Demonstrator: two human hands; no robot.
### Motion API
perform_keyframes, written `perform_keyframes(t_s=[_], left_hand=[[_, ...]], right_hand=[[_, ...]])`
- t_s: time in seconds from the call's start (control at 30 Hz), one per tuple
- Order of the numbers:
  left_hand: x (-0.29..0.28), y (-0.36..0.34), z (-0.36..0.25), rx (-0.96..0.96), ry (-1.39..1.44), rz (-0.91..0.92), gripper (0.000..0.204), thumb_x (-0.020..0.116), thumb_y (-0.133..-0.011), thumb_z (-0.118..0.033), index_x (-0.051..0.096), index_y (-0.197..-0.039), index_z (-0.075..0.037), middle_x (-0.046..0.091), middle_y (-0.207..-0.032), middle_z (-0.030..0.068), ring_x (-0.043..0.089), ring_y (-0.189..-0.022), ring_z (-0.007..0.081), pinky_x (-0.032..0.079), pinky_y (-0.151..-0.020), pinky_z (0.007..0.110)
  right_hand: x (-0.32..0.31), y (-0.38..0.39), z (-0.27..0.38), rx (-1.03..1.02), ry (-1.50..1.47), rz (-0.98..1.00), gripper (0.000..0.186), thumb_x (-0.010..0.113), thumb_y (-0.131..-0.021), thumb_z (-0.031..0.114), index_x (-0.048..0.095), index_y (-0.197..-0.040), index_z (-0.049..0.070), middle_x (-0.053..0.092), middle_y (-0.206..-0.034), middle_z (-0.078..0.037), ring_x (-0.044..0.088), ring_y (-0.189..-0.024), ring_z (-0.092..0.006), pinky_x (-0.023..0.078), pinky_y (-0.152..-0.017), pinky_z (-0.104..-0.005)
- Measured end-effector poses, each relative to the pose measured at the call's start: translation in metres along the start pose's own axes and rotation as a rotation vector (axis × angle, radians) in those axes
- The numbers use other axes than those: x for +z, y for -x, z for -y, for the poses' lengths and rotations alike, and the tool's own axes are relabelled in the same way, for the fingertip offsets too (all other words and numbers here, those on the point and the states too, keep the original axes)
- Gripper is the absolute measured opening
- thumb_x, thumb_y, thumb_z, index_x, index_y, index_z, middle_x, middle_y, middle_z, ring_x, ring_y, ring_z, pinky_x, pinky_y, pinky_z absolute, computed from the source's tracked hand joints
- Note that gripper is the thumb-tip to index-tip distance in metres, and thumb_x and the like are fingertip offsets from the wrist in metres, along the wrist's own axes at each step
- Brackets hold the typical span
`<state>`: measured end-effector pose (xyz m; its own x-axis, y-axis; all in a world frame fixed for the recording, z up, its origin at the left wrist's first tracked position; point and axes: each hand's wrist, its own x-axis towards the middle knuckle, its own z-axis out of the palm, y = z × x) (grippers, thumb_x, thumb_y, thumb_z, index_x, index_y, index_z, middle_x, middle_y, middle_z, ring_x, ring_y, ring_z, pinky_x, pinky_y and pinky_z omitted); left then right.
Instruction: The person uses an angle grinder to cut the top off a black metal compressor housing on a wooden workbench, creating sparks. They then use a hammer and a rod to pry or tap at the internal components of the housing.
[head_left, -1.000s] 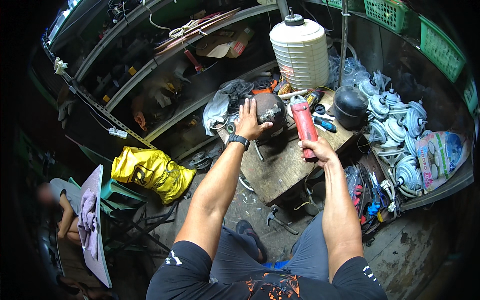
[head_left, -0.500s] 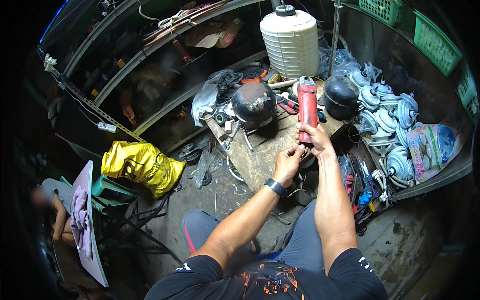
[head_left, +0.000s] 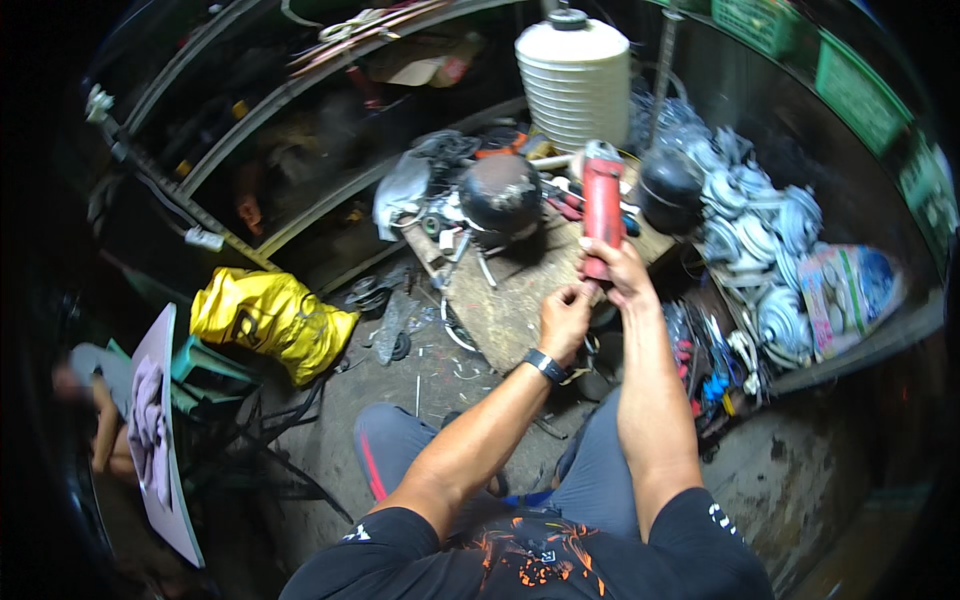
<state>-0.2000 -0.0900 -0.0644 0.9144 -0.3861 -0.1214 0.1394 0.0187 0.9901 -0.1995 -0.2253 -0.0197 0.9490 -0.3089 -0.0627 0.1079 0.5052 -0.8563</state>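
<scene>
My right hand is closed around a red angle grinder, held upright in the picture with its metal head toward the back. My left hand is pinched just below the grinder's rear end; what its fingers hold is too blurred to make out. A worn black metal dome sits on the wooden worktop, left of the grinder. A second black dome stands to the right. Tools and loose parts lie behind the grinder.
A white tank stands behind. Pale round fittings pile at right beside tools and under green baskets. A yellow bag, shelving and a board with cloth are left; a person sits there.
My left hand has left the left dome and come down beside my right hand at the grinder's rear end, pinching there. The view has shifted slightly.
</scene>
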Motion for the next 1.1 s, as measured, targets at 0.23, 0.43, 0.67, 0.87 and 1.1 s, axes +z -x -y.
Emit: perform_keyframes(t_s=[0.23, 0.43, 0.67, 0.87, 1.1], left_hand=[[-0.038, 0.022, -0.005, 0.313, -0.386, 0.316, 0.032, 0.070, -0.099, -0.029, 0.070, -0.114, -0.001, 0.068, -0.100, 0.0063, 0.065, -0.089, 0.0154, 0.053, -0.078, 0.031], [-0.142, 0.013, -0.018, 0.560, -1.181, 0.747, 0.037, 0.070, -0.094, -0.031, 0.067, -0.120, -0.005, 0.065, -0.113, 0.0169, 0.064, -0.108, 0.0372, 0.053, -0.093, 0.045], [-0.218, -0.007, -0.010, 0.451, -1.163, 0.659, 0.043, 0.072, -0.093, -0.032, 0.066, -0.124, -0.003, 0.067, -0.116, 0.0205, 0.067, -0.105, 0.0403, 0.054, -0.090, 0.046], [-0.233, -0.022, -0.011, 0.500, -1.136, 0.564, 0.045, 0.072, -0.093, -0.032, 0.064, -0.126, -0.003, 0.064, -0.117, 0.0202, 0.064, -0.109, 0.0396, 0.053, -0.095, 0.046], [-0.249, -0.026, -0.020, 0.416, -1.078, 0.758, 0.054, 0.069, -0.095, -0.043, 0.065, -0.131, -0.003, 0.072, -0.113, 0.0224, 0.070, -0.103, 0.0385, 0.056, -0.090, 0.046]], right_hand=[[0.001, 0.009, 0.011, -0.081, 0.094, -0.055, 0.035, 0.082, -0.082, 0.017, 0.063, -0.108, 0.003, 0.066, -0.084, -0.004, 0.067, -0.064, -0.0148, 0.058, -0.058, -0.0309], [-0.014, 0.022, 0.030, -0.225, 0.320, -0.143, 0.045, 0.084, -0.079, 0.009, 0.059, -0.116, 0.003, 0.063, -0.090, -0.003, 0.064, -0.064, -0.0121, 0.057, -0.058, -0.0279], [-0.042, 0.042, 0.038, -0.258, 0.660, -0.146, 0.039, 0.080, -0.077, 0.008, 0.060, -0.109, 0.003, 0.063, -0.083, -0.003, 0.062, -0.064, -0.0114, 0.052, -0.059, -0.0275], [-0.056, 0.065, 0.015, -0.166, 1.295, -0.449, 0.063, 0.087, -0.065, 0.027, 0.062, -0.116, 0.000, 0.071, -0.096, -0.016, 0.070, -0.074, -0.0234, 0.056, -0.068, -0.0379], [-0.060, 0.065, -0.008, -0.053, 1.133, -0.081, 0.029, 0.085, -0.073, 0.022, 0.061, -0.081, 0.008, 0.059, -0.062, 0.002, 0.055, -0.048, -0.0118, 0.044, -0.047, -0.0302]])
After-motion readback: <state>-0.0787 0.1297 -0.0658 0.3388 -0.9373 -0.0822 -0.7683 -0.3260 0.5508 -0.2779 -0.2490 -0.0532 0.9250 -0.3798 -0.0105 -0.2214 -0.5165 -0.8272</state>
